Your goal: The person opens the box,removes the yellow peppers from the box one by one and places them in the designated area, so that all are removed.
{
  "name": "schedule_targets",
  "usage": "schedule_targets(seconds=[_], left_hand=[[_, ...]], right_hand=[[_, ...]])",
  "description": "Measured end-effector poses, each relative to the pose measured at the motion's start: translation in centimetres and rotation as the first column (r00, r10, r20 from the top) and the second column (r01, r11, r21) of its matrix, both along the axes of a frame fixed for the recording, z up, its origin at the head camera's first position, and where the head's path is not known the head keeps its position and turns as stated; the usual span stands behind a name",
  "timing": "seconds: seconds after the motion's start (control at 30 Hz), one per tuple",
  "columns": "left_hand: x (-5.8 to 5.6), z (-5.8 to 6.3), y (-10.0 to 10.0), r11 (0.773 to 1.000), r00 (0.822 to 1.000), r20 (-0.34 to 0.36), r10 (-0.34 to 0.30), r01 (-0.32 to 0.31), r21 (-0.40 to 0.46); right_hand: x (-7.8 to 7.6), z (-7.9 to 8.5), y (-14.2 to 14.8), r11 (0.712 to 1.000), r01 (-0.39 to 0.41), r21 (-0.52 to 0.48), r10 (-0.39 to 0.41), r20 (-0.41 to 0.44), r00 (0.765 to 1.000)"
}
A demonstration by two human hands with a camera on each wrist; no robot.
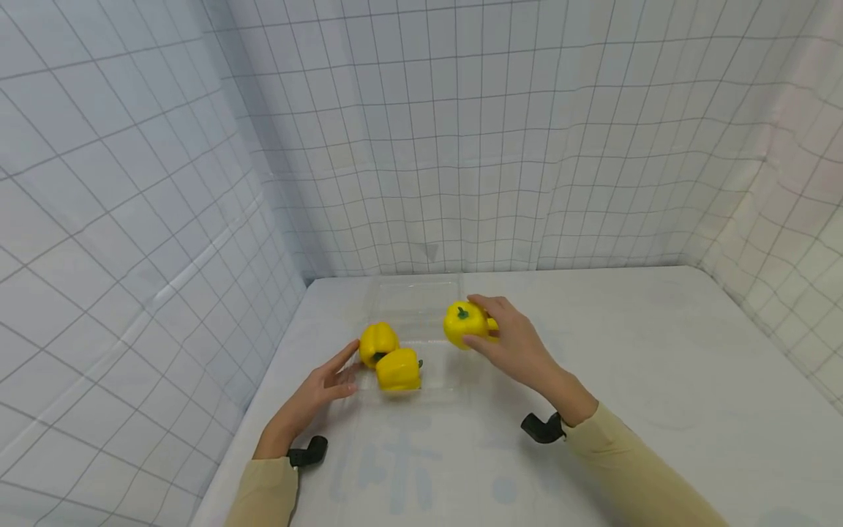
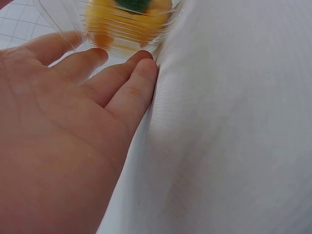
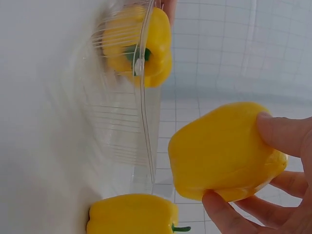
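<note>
My right hand [image 1: 520,348] grips a yellow bell pepper [image 1: 464,326] with a green stem, thumb on one side and fingers on the other. It hangs over the right part of a clear plastic container [image 1: 446,375]. Two more yellow peppers, one at the back left [image 1: 378,342] and one in front [image 1: 399,370], lie inside at the left. Against the container's left wall rests my left hand [image 1: 323,384], fingers fairly straight, as the left wrist view also shows. Partly hidden behind my right hand, another yellow pepper [image 3: 134,214] lies on the table beside the container.
The container's hinged clear lid [image 1: 416,296] lies folded back on the far side. Around it is a white tabletop [image 1: 626,351]. White grid-patterned curtains [image 1: 421,146] rise behind the table and on both sides. A dark camera mount [image 1: 543,428] is on each wrist.
</note>
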State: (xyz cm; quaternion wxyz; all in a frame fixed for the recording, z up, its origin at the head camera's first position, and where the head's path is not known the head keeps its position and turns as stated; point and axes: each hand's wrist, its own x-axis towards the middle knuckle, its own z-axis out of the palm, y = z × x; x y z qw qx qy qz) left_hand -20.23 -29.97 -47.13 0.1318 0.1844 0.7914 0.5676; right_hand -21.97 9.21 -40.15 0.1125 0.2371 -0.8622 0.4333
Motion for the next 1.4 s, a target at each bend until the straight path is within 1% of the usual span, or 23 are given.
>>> schedule_targets(seconds=[0.17, 0.53, 0.7, 0.9, 1.0, 1.2, 1.4], left_hand=[[0.0, -0.1, 0.0, 1.000, 1.000, -0.003, -0.008, 0.008, 0.011], [0.0, -0.2, 0.0, 1.000, 1.000, 0.000, -0.010, 0.010, 0.022], [0.0, -0.2, 0.0, 1.000, 1.000, -0.003, -0.012, 0.012, 0.017], [-0.1, -0.2, 0.0, 1.000, 1.000, -0.009, -0.020, 0.020, 0.019], [-0.1, -0.3, -0.1, 1.000, 1.000, -0.011, -0.021, 0.021, 0.017], [-0.1, -0.3, -0.1, 1.000, 1.000, -0.009, -0.016, 0.016, 0.025], [-0.1, -0.4, -0.1, 1.000, 1.000, -0.011, -0.017, 0.017, 0.020]], right_hand=[[0.2, -0.5, 0.8, 1.000, 0.008, 0.003, -0.008, 0.007, 1.000], [1.2, -1.3, 2.7, 1.000, -0.007, -0.005, 0.007, -0.008, 1.000], [1.3, -2.1, 3.4, 1.000, 0.013, 0.010, -0.014, 0.031, 0.999], [1.9, -3.1, 4.1, 0.999, 0.030, 0.027, -0.032, 0.075, 0.997], [2.1, -3.7, 4.2, 0.999, 0.029, 0.026, -0.031, 0.080, 0.996], [1.9, -4.7, 4.6, 0.999, 0.026, 0.032, -0.029, 0.096, 0.995], [1.7, -5.5, 4.9, 1.000, 0.004, 0.020, -0.007, 0.123, 0.992]])
